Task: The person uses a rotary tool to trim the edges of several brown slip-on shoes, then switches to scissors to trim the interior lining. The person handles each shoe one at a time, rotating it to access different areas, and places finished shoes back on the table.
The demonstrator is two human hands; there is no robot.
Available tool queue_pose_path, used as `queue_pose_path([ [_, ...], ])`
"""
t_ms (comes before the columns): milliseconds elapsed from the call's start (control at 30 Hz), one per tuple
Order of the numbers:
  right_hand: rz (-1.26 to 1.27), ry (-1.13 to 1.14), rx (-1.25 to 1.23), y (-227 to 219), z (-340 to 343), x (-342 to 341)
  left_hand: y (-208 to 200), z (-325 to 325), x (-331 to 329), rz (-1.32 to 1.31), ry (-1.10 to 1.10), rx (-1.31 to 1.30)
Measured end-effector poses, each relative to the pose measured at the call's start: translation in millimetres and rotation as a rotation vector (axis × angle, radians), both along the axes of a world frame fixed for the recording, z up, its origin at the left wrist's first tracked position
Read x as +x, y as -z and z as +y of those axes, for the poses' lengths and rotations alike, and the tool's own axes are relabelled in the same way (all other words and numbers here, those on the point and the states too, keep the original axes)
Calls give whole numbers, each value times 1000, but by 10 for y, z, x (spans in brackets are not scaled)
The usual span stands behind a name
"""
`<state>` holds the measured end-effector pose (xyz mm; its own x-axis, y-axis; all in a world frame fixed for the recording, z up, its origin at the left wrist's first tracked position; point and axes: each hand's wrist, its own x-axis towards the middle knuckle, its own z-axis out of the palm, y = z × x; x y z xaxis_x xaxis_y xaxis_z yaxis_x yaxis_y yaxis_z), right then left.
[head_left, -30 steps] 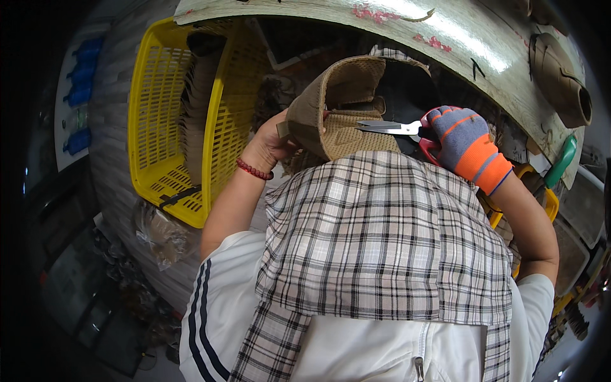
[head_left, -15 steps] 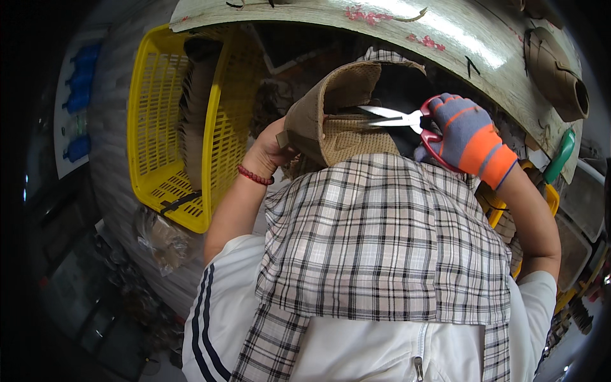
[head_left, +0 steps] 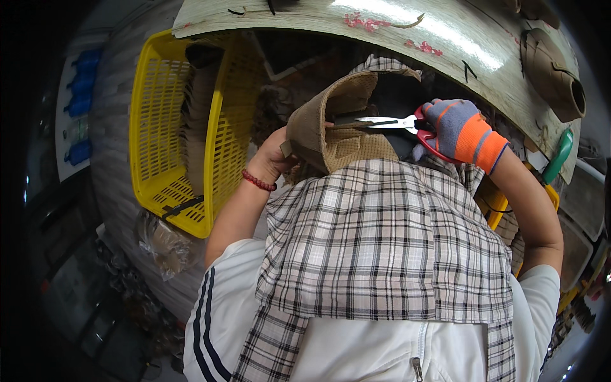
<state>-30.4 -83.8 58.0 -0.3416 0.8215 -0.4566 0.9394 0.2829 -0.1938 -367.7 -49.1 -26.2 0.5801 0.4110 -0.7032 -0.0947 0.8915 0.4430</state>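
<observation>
A brown boot upper [head_left: 307,130] with a lighter textured lining stands curved open above my plaid-covered lap. My left hand [head_left: 273,155], bare with a red bead bracelet at the wrist, grips its left outer side; some fingers are hidden behind it. In a grey and orange glove, my right hand [head_left: 459,130] is closed round the red handles of a pair of scissors [head_left: 398,122]. The blades point left into the upper's opening, close to a dark narrow edge or strip at the lining. Whether they touch it I cannot tell.
A yellow plastic crate [head_left: 213,127] holding a row of stacked brown pieces [head_left: 196,127] stands left. Ahead is a pale wood-grain table [head_left: 445,35], with another brown upper [head_left: 552,76] at its right. A green handle [head_left: 560,156] sits by its edge; a clear plastic bag [head_left: 167,248] lies below the crate.
The scissors have moved slightly left and down, and their blades are closer together. The upper has turned a little in my left hand, showing more lining.
</observation>
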Motion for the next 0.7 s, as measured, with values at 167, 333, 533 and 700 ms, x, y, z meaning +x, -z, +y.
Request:
queue_pose_path([
  [167, -42, 41, -232, 66, 2, 13, 31, -7, 2, -56, -38, 7],
  [333, 6, 54, -105, -48, -66, 22, 108, -26, -38, -50, -49, 9],
  [533, -61, 9, -157, -146, 98, -213, 115, -32, -50, -73, -44, 5],
  [700, -104, 0, -308, -47, 201, -269, -3, -29, 15, -57, -72, -49],
])
